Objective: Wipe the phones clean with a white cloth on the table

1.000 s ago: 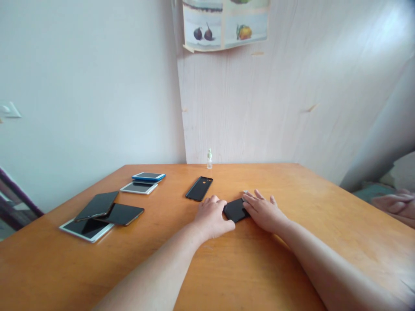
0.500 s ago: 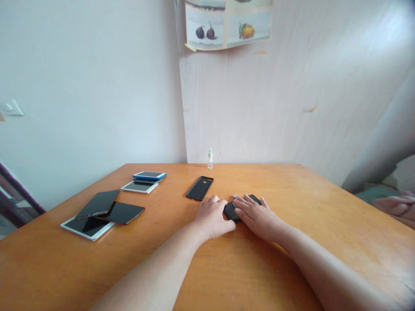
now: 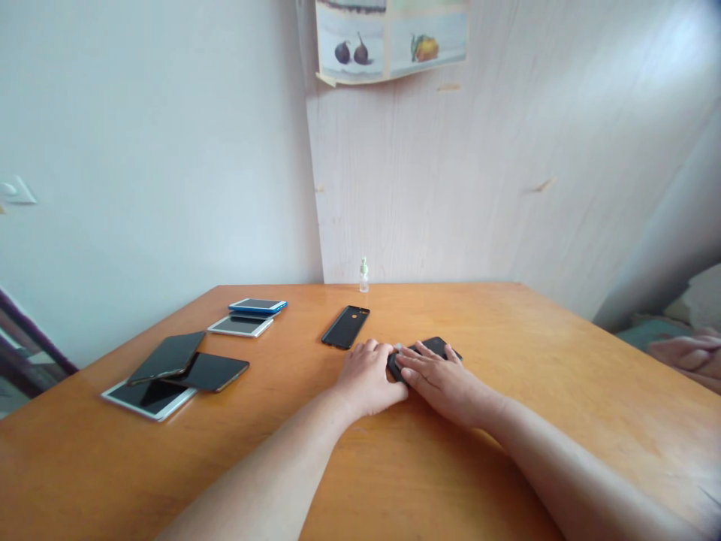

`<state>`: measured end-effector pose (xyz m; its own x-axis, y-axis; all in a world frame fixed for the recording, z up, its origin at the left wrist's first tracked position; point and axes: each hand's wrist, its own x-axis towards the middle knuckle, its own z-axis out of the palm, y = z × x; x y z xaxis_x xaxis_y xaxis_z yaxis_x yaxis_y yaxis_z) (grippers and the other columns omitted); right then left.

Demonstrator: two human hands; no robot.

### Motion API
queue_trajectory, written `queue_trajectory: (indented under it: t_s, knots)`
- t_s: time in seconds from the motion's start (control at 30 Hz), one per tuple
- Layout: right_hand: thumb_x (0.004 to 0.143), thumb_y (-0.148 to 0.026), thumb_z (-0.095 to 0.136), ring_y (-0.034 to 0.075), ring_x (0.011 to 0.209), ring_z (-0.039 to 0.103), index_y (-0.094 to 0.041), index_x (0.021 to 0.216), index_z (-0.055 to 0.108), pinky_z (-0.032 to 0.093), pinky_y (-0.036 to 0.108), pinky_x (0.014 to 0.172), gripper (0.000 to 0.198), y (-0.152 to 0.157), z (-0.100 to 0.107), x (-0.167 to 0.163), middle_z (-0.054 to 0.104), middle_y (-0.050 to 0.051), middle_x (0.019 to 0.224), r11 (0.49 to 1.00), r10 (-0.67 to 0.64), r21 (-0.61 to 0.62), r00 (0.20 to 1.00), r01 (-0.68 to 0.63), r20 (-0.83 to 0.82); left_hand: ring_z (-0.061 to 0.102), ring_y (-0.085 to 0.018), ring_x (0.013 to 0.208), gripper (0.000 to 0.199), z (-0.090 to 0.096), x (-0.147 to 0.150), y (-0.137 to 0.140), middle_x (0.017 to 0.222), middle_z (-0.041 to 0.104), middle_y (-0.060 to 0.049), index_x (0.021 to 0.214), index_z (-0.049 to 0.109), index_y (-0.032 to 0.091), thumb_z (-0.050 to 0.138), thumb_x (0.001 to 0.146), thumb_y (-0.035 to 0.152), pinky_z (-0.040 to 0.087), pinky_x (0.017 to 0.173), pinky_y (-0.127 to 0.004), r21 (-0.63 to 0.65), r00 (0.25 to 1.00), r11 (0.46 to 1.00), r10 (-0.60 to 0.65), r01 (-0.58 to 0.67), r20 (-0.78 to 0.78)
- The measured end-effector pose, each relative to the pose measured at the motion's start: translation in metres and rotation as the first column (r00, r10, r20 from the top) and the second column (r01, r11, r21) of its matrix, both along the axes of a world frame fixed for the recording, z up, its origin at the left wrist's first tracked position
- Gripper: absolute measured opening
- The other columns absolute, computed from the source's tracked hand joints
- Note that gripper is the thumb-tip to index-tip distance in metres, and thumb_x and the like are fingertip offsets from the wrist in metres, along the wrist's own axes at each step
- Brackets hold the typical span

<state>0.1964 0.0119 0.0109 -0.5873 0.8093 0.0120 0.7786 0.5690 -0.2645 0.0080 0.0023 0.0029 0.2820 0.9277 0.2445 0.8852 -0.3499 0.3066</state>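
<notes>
A black smartphone [image 3: 435, 345] lies on the wooden table in front of me, partly covered by my hands. My left hand [image 3: 369, 378] grips its left end, with the thumb on the near side and the fingers on the far side. Across the phone's middle lies my right hand [image 3: 442, 379], palm down with fingers stretched out. A small whitish piece [image 3: 399, 347] shows by the right fingertips; its kind is too small to tell. Beyond my left hand sits an empty black phone case [image 3: 346, 327], its inside facing up.
At the left, dark phones [image 3: 217, 371] overlap a white tablet [image 3: 149, 402]. Farther back lie a blue-edged device [image 3: 257, 305] and a white one [image 3: 239, 324]. A small pump bottle [image 3: 363, 276] stands at the table's back edge. A person's hand [image 3: 687, 353] shows at far right.
My right hand has slid left along the phone, baring more of its right end. The whitish piece has shifted left with the fingertips. My left hand stays in place.
</notes>
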Motion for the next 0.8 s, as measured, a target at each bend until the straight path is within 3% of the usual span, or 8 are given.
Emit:
queue_trajectory:
  t_s: [0.1, 0.27, 0.33, 0.4, 0.5, 0.6, 0.67, 0.8]
  knots:
    - [0.099, -0.051, 0.015, 0.03, 0.144, 0.019, -0.034, 0.145, 0.038, 0.005, 0.072, 0.107, 0.054, -0.002, 0.0, -0.002, 0.032, 0.0, 0.154, 0.998, 0.058, -0.004, 0.998, -0.058, 0.003, 0.054, -0.028, 0.103, 0.048, 0.001, 0.0, -0.001, 0.106, 0.057, -0.008, 0.112, 0.059, 0.025, 0.062, 0.071, 0.048, 0.044, 0.089, -0.038, -0.009, 1.0, 1.0, 0.0, 0.0, -0.007]
    - [0.098, -0.044, 0.024, 0.036, 0.142, 0.022, -0.03, 0.143, 0.041, 0.006, 0.08, 0.099, 0.049, 0.019, -0.008, 0.022, 0.032, 0.003, 0.154, 0.959, -0.276, 0.099, 0.956, 0.266, 0.098, 0.054, -0.027, 0.102, 0.046, 0.0, 0.0, 0.001, 0.104, 0.056, -0.006, 0.108, 0.061, 0.026, 0.064, 0.067, 0.046, 0.045, 0.088, -0.037, -0.022, 1.0, 1.0, -0.007, 0.006, -0.025]
    - [0.098, -0.042, 0.026, 0.036, 0.142, 0.023, -0.028, 0.143, 0.041, 0.008, 0.08, 0.099, 0.05, 0.022, -0.009, 0.026, 0.032, 0.005, 0.154, 0.938, -0.338, 0.115, 0.935, 0.326, 0.108, 0.054, -0.027, 0.102, 0.046, 0.0, -0.001, 0.001, 0.104, 0.057, -0.006, 0.107, 0.061, 0.026, 0.064, 0.066, 0.045, 0.045, 0.089, -0.037, -0.007, 1.0, 1.0, -0.005, 0.005, -0.019]
    - [0.098, -0.04, 0.026, 0.033, 0.142, 0.024, -0.026, 0.142, 0.042, 0.011, 0.077, 0.101, 0.049, 0.018, -0.007, 0.022, 0.033, 0.007, 0.154, 0.955, -0.286, 0.113, 0.953, 0.274, 0.104, 0.055, -0.027, 0.101, 0.044, 0.0, 0.0, 0.001, 0.103, 0.057, -0.006, 0.105, 0.062, 0.025, 0.065, 0.066, 0.046, 0.045, 0.088, -0.037, -0.005, 1.0, 1.0, 0.0, 0.0, -0.019]
    - [0.097, -0.035, 0.026, 0.028, 0.142, 0.027, -0.024, 0.14, 0.044, 0.018, 0.066, 0.108, 0.048, 0.004, -0.003, 0.008, 0.035, 0.008, 0.153, 0.994, -0.064, 0.096, 0.995, 0.056, 0.08, 0.055, -0.027, 0.099, 0.043, 0.002, 0.0, 0.0, 0.101, 0.057, -0.007, 0.102, 0.062, 0.025, 0.064, 0.066, 0.048, 0.045, 0.086, -0.037, -0.024, 1.0, 1.0, 0.001, -0.002, -0.023]
    - [0.097, -0.031, 0.027, 0.026, 0.141, 0.029, -0.028, 0.142, 0.043, 0.021, 0.06, 0.11, 0.047, -0.005, -0.001, 0.003, 0.036, 0.005, 0.152, 0.991, 0.089, 0.093, 0.993, -0.096, 0.075, 0.055, -0.028, 0.1, 0.045, 0.003, 0.0, -0.001, 0.101, 0.057, -0.007, 0.104, 0.062, 0.025, 0.063, 0.067, 0.051, 0.045, 0.086, -0.037, -0.033, 1.0, 0.999, -0.002, 0.001, -0.018]
    - [0.097, -0.031, 0.028, 0.027, 0.14, 0.03, -0.031, 0.141, 0.044, 0.02, 0.064, 0.109, 0.047, -0.003, -0.001, 0.009, 0.037, 0.004, 0.152, 0.992, 0.049, 0.107, 0.993, -0.06, 0.103, 0.055, -0.028, 0.101, 0.046, 0.003, 0.0, -0.001, 0.102, 0.057, -0.007, 0.106, 0.062, 0.026, 0.063, 0.067, 0.05, 0.045, 0.087, -0.037, -0.032, 1.0, 0.999, -0.003, 0.003, -0.018]
    - [0.095, -0.029, 0.03, 0.032, 0.138, 0.033, -0.03, 0.136, 0.05, 0.016, 0.074, 0.102, 0.045, 0.009, 0.0, 0.026, 0.04, 0.006, 0.15, 0.972, -0.199, 0.153, 0.967, 0.176, 0.156, 0.054, -0.027, 0.102, 0.047, 0.002, -0.001, 0.0, 0.103, 0.056, -0.006, 0.108, 0.061, 0.026, 0.064, 0.067, 0.047, 0.045, 0.089, -0.037, -0.024, 1.0, 1.0, -0.011, 0.011, -0.017]
